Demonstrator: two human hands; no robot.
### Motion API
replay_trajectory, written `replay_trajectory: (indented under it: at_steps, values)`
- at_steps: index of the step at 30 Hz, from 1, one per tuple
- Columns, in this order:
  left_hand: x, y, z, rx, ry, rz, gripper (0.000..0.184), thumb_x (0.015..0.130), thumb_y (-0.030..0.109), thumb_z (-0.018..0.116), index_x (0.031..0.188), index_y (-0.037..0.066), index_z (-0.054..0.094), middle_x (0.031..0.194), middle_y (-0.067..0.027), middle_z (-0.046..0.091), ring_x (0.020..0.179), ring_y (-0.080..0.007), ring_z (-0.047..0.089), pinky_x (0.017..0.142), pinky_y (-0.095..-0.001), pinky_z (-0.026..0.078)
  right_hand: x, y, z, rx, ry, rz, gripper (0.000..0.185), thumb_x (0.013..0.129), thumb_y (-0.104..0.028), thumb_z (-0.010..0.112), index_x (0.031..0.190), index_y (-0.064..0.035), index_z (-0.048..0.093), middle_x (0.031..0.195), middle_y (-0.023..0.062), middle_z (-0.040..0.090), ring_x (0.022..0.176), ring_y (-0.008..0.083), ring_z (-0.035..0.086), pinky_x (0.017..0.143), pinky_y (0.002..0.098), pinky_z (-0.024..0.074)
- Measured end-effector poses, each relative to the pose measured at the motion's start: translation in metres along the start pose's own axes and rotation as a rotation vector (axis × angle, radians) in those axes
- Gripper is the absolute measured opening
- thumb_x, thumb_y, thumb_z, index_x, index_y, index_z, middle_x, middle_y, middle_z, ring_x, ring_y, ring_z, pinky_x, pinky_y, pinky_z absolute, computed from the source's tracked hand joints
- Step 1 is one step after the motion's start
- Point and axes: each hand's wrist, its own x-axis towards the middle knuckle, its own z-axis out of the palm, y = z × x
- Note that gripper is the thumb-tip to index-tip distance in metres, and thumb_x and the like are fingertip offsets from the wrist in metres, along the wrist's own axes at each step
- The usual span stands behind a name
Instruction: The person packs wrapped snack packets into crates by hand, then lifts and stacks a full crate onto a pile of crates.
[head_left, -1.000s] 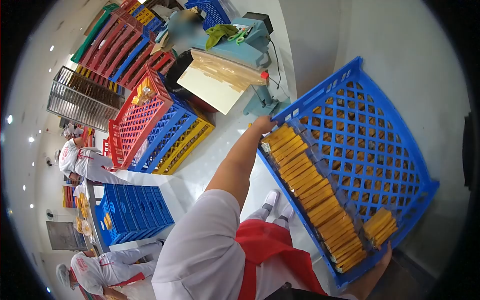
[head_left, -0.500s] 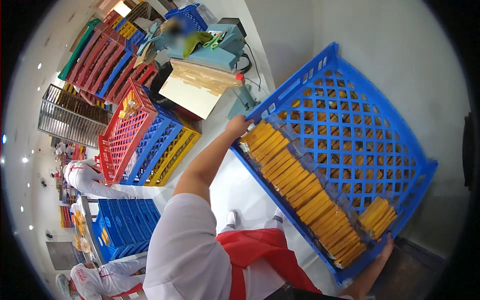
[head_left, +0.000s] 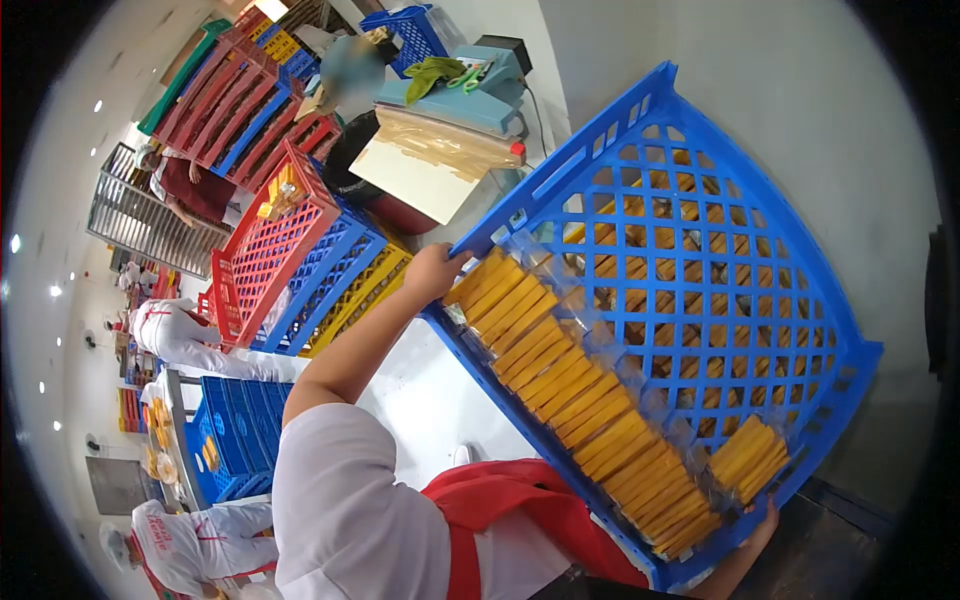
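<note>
A blue plastic crate [head_left: 566, 178] with a lattice base is held tilted before me. My left hand [head_left: 437, 272] is closed around its rim at the left corner. At the lower right corner my right hand [head_left: 762, 532] grips the rim, its fingers partly hidden. Along the near side runs a long row of yellow-orange slices in clear wrappers [head_left: 580, 400]. A smaller bunch of wrapped slices [head_left: 748, 458] stands in the right corner. More yellow-brown packs show through the lattice beneath.
To the left, a red crate [head_left: 270, 235] tops blue and yellow ones. Beyond is a sealing machine [head_left: 455, 105] with green scissors [head_left: 466, 80] and a cream board [head_left: 415, 178]. Blue crates [head_left: 240, 435] stand lower left, near people in white. A wall lies at right.
The crate's left end has swung a little left and down with my left hand; both hands keep their hold. A person in a dark red apron has come into view beside the rack.
</note>
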Motion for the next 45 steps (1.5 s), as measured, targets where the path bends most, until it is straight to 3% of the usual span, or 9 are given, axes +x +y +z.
replay_trajectory:
  at_steps: [2, 12, 15, 17, 20, 28, 38, 45]
  values:
    - [-0.012, -0.015, -0.012, -0.011, 0.032, 0.022, 0.037, 0.074, 0.040, 0.052, 0.080, 0.005, 0.062, 0.068, -0.0153, 0.059, 0.064, -0.0287, 0.058, 0.060, -0.0370, 0.044, -0.025, -0.004, 0.009, 0.043, 0.076, -0.003, 0.029, 0.077, -0.022, 0.051, 0.097, -0.0013, 0.049, 0.069, 0.0032, 0.047, 0.059, 0.0137, 0.043, 0.053, 0.0268, 0.0361]
    - [-0.072, -0.106, -0.072, -0.102, 0.142, 0.082, 0.033, 0.075, 0.033, 0.055, 0.077, 0.001, 0.061, 0.066, -0.0186, 0.057, 0.059, -0.0295, 0.056, 0.057, -0.0372, 0.042, -0.134, -0.001, 0.032, 0.067, -0.039, -0.060, 0.032, 0.075, -0.026, 0.051, 0.099, -0.0043, 0.049, 0.071, 0.0050, 0.048, 0.061, 0.0145, 0.046, 0.055, 0.0270, 0.0385]
    - [-0.099, -0.158, -0.085, -0.111, 0.166, 0.086, 0.037, 0.075, 0.038, 0.054, 0.073, 0.001, 0.060, 0.067, -0.0149, 0.059, 0.063, -0.0303, 0.057, 0.059, -0.0377, 0.044, -0.187, 0.011, 0.033, 0.129, -0.092, -0.098, 0.033, 0.072, -0.027, 0.053, 0.097, -0.0058, 0.050, 0.073, 0.0052, 0.050, 0.063, 0.0154, 0.047, 0.057, 0.0288, 0.0390]
    - [-0.114, -0.193, -0.092, -0.138, 0.175, 0.078, 0.037, 0.075, 0.038, 0.053, 0.073, 0.002, 0.060, 0.067, -0.0150, 0.059, 0.063, -0.0307, 0.057, 0.060, -0.0379, 0.043, -0.222, 0.015, 0.045, 0.031, 0.025, -0.132, 0.031, 0.079, -0.024, 0.048, 0.101, -0.0018, 0.048, 0.063, 0.0050, 0.045, 0.056, 0.0137, 0.045, 0.052, 0.0250, 0.0386]
    - [-0.147, -0.251, -0.104, -0.179, 0.185, 0.042, 0.037, 0.075, 0.038, 0.053, 0.073, 0.002, 0.060, 0.067, -0.0158, 0.058, 0.064, -0.0314, 0.056, 0.061, -0.0386, 0.043, -0.245, 0.042, 0.028, -0.035, -0.094, -0.181, 0.032, 0.079, -0.023, 0.048, 0.103, -0.0023, 0.047, 0.062, 0.0054, 0.046, 0.054, 0.0138, 0.044, 0.052, 0.0257, 0.0393]
    - [-0.245, -0.358, -0.160, -0.301, 0.186, 0.002, 0.037, 0.075, 0.039, 0.053, 0.080, 0.004, 0.061, 0.073, -0.0190, 0.058, 0.070, -0.0325, 0.057, 0.064, -0.0395, 0.043, -0.357, 0.048, 0.032, -0.058, -0.154, -0.218, 0.029, 0.079, -0.019, 0.047, 0.103, -0.0024, 0.045, 0.068, 0.0067, 0.049, 0.053, 0.0137, 0.046, 0.050, 0.0261, 0.0403]
    - [-0.317, -0.419, -0.184, -0.247, 0.169, -0.123, 0.037, 0.074, 0.038, 0.054, 0.080, 0.001, 0.060, 0.075, -0.0189, 0.059, 0.071, -0.0325, 0.057, 0.065, -0.0390, 0.043, -0.396, 0.055, 0.013, -0.132, -0.234, -0.220, 0.030, 0.078, -0.017, 0.049, 0.104, -0.0013, 0.045, 0.070, 0.0069, 0.050, 0.054, 0.0133, 0.046, 0.049, 0.0257, 0.0400]
    - [-0.354, -0.406, -0.202, -0.276, 0.152, -0.151, 0.031, 0.072, 0.032, 0.056, 0.082, 0.002, 0.059, 0.072, -0.0161, 0.059, 0.069, -0.0289, 0.058, 0.063, -0.0368, 0.043, -0.395, 0.044, 0.005, -0.179, -0.276, -0.226, 0.031, 0.078, -0.015, 0.049, 0.105, -0.0008, 0.045, 0.071, 0.0070, 0.050, 0.054, 0.0130, 0.047, 0.049, 0.0253, 0.0397]
